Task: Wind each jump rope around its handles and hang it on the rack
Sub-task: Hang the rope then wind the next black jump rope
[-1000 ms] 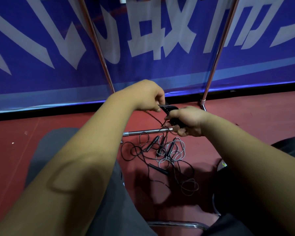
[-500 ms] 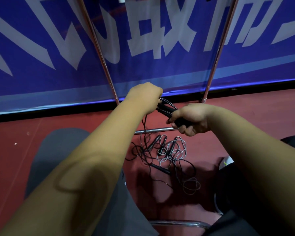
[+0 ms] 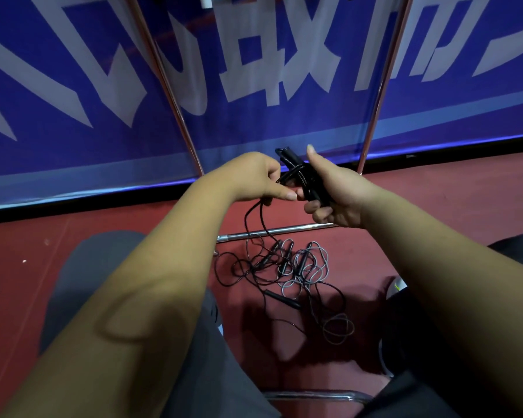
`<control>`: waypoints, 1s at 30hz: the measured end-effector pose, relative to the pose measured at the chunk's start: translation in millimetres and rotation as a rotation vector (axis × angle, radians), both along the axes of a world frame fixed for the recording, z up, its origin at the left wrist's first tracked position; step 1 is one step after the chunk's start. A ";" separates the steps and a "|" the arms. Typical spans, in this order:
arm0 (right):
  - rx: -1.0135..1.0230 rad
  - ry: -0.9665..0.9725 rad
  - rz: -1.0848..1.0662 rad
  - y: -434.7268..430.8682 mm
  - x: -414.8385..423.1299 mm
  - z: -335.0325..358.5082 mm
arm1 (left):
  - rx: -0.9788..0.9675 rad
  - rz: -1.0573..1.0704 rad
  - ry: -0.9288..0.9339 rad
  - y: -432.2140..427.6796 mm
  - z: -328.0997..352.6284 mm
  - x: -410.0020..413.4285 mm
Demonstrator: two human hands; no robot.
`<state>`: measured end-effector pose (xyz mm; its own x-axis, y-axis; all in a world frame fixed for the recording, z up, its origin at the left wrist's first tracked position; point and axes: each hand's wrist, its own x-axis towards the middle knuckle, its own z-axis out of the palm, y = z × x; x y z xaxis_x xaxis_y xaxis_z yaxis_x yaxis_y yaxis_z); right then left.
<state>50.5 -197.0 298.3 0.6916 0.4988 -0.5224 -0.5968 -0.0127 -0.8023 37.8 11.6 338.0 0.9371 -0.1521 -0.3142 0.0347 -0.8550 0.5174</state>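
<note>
Since the blue banner closed off the far side, the rack stood just in front of it, its two slanted metal uprights within reach of the seated person. On the red floor, just nearer than the rack's base bar, a tangle of loose jump ropes lay in black and grey cords, apparently waiting their turn. Above that pile, the right hand was clamped round a pair of black handles, thumb raised, holding them side by side as a spool. The left hand pinched the black cord close beside the handles, probably to steer the next turn. A few turns crossed the handles, but the cord trailed down toward the pile, so the winding looked only partly done.
</note>
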 end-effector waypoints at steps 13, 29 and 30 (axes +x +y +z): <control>0.119 0.000 -0.106 3.8 -1.1 5.9 | -0.183 -0.108 0.211 14.9 -9.9 1.9; 0.066 -0.095 -0.051 15.9 -16.2 12.4 | -0.713 0.422 0.054 -5.6 -6.9 6.6; 0.108 -0.062 -0.039 15.0 -17.0 13.5 | -0.753 0.407 0.052 -5.5 -8.2 7.0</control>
